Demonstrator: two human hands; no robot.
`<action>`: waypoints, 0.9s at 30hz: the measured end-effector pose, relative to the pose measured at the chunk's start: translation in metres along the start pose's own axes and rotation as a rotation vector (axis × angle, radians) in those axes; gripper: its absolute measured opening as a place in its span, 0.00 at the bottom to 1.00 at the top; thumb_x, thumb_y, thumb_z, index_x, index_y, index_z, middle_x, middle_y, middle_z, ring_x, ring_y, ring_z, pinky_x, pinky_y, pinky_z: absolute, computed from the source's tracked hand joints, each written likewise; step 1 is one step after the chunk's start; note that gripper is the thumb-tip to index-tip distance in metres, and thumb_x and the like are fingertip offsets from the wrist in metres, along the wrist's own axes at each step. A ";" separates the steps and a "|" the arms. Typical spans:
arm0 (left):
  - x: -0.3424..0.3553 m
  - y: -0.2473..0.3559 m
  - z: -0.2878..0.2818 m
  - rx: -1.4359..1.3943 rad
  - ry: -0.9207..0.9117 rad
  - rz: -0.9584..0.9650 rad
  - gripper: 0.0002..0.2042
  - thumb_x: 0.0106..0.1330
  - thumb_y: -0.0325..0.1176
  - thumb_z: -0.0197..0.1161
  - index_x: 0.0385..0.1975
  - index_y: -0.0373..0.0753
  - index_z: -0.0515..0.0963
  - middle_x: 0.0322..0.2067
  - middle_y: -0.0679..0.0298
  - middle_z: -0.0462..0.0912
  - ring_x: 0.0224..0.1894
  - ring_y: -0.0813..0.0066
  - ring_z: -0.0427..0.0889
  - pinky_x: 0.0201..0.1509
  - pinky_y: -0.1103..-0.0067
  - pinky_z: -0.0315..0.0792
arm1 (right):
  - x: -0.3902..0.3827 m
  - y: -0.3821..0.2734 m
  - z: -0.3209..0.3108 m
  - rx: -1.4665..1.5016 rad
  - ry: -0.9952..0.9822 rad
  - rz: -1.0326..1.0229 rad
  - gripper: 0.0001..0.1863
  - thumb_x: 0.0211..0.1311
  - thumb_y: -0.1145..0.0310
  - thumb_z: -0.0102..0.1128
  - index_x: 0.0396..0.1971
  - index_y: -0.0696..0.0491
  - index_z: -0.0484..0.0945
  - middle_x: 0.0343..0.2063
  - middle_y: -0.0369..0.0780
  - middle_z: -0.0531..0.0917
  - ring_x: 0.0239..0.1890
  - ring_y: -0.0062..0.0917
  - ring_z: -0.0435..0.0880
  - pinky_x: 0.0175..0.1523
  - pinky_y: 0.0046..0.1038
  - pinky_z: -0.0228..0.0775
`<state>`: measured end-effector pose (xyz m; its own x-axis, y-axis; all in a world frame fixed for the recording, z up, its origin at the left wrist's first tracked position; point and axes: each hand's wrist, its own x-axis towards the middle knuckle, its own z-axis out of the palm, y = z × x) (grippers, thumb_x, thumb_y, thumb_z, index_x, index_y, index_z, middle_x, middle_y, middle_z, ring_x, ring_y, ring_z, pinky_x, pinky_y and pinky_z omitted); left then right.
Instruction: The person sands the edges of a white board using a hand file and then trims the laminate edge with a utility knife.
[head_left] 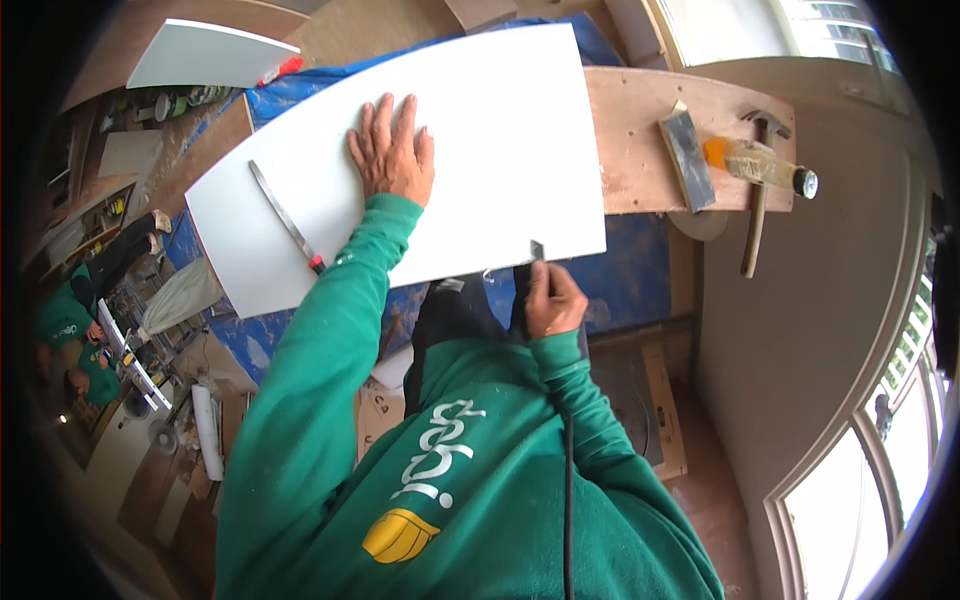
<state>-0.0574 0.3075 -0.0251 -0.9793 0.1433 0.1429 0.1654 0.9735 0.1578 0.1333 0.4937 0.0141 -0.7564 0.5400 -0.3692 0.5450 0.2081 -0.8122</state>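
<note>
A large white panel (500, 130) with one curved edge lies flat in front of me. My left hand (393, 160) rests palm down on it, fingers spread. At the panel's near edge my right hand (556, 300) is closed round a small flat metal blade (538, 250), whose tip stands at that edge; its handle is hidden in my fingers. Thin white shavings (488, 274) hang from the edge beside it. To the left of my left hand, a flat file (280, 208) with a red-and-black handle lies on the panel, partly beside my forearm.
A wooden board (640, 130) on the right bears a sanding block (686, 155), a hammer (758, 210) and a bottle (760, 165). Blue sheeting (630, 265) lies under the panel. Another white panel (205, 58) is at the far left. People in green (70, 320) work at the left.
</note>
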 end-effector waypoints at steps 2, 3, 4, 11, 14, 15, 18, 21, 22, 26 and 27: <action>0.003 0.000 -0.001 0.016 -0.020 -0.022 0.25 0.67 0.44 0.56 0.65 0.52 0.67 0.67 0.62 0.60 0.72 0.55 0.52 0.72 0.49 0.44 | 0.004 0.006 -0.018 -0.012 -0.091 0.073 0.10 0.66 0.67 0.61 0.33 0.60 0.81 0.18 0.41 0.79 0.19 0.20 0.77 0.26 0.25 0.69; 0.000 -0.001 -0.001 0.021 -0.025 -0.023 0.25 0.67 0.44 0.56 0.65 0.52 0.67 0.67 0.62 0.60 0.72 0.55 0.52 0.72 0.49 0.44 | 0.003 0.010 -0.022 -0.026 -0.124 0.036 0.11 0.67 0.66 0.60 0.35 0.60 0.80 0.19 0.39 0.80 0.20 0.18 0.78 0.26 0.23 0.70; 0.003 -0.001 -0.002 0.027 -0.015 -0.016 0.25 0.67 0.44 0.56 0.65 0.52 0.67 0.67 0.62 0.61 0.72 0.55 0.52 0.72 0.49 0.44 | 0.005 0.010 -0.022 -0.030 -0.150 -0.011 0.12 0.68 0.64 0.59 0.38 0.60 0.79 0.20 0.37 0.81 0.20 0.17 0.79 0.26 0.21 0.71; -0.001 0.000 -0.003 -0.029 -0.007 -0.017 0.24 0.69 0.41 0.55 0.65 0.52 0.67 0.68 0.62 0.59 0.72 0.56 0.51 0.72 0.51 0.42 | 0.006 -0.004 -0.040 0.282 -0.155 0.177 0.17 0.73 0.58 0.49 0.33 0.58 0.74 0.18 0.35 0.77 0.20 0.17 0.77 0.25 0.20 0.67; -0.013 -0.004 -0.005 -0.054 -0.057 0.199 0.24 0.68 0.41 0.56 0.65 0.50 0.67 0.69 0.61 0.59 0.73 0.55 0.49 0.72 0.50 0.41 | 0.008 0.011 -0.044 0.193 -0.154 0.135 0.17 0.73 0.58 0.50 0.33 0.58 0.74 0.15 0.34 0.74 0.19 0.15 0.74 0.24 0.20 0.64; -0.026 0.003 -0.005 -0.124 -0.120 0.315 0.24 0.67 0.40 0.57 0.64 0.47 0.68 0.69 0.60 0.59 0.74 0.55 0.47 0.72 0.49 0.40 | 0.007 0.010 -0.046 0.197 -0.132 0.133 0.17 0.73 0.58 0.50 0.33 0.58 0.74 0.15 0.34 0.74 0.19 0.15 0.74 0.24 0.20 0.64; -0.066 0.045 -0.042 -0.291 -0.528 0.641 0.27 0.66 0.47 0.56 0.63 0.45 0.68 0.69 0.56 0.58 0.73 0.48 0.47 0.71 0.44 0.37 | -0.006 0.007 -0.044 0.189 -0.070 0.158 0.14 0.70 0.60 0.55 0.32 0.57 0.74 0.16 0.34 0.75 0.19 0.15 0.74 0.25 0.19 0.64; -0.101 0.055 -0.049 -0.297 -0.602 0.721 0.30 0.65 0.48 0.58 0.66 0.47 0.64 0.71 0.58 0.54 0.74 0.51 0.44 0.72 0.46 0.39 | -0.013 0.016 -0.039 0.232 0.024 0.192 0.12 0.67 0.63 0.59 0.31 0.56 0.74 0.17 0.35 0.76 0.20 0.16 0.75 0.26 0.23 0.66; -0.110 0.051 -0.047 -0.281 -0.599 0.748 0.30 0.65 0.47 0.59 0.67 0.47 0.63 0.71 0.59 0.53 0.74 0.53 0.44 0.72 0.47 0.40 | -0.017 0.020 -0.038 0.130 0.013 0.171 0.13 0.67 0.61 0.59 0.32 0.56 0.73 0.18 0.36 0.76 0.20 0.17 0.76 0.27 0.25 0.67; -0.115 0.030 -0.041 -0.120 -0.480 0.919 0.30 0.64 0.44 0.61 0.66 0.47 0.63 0.71 0.61 0.53 0.75 0.56 0.43 0.73 0.50 0.41 | -0.027 0.016 -0.034 -0.224 0.052 0.123 0.19 0.69 0.54 0.53 0.33 0.57 0.73 0.20 0.40 0.78 0.22 0.23 0.79 0.31 0.30 0.70; -0.113 0.026 -0.043 -0.153 -0.470 0.965 0.28 0.64 0.43 0.61 0.64 0.45 0.67 0.70 0.61 0.57 0.74 0.57 0.47 0.73 0.52 0.42 | -0.026 0.024 -0.028 -0.139 0.124 0.059 0.24 0.69 0.48 0.50 0.31 0.59 0.74 0.18 0.44 0.78 0.20 0.34 0.78 0.30 0.32 0.68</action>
<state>0.0630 0.3091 0.0044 -0.3696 0.9225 -0.1115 0.8711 0.3857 0.3041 0.1763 0.5072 0.0170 -0.6760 0.6490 -0.3491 0.6382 0.2788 -0.7176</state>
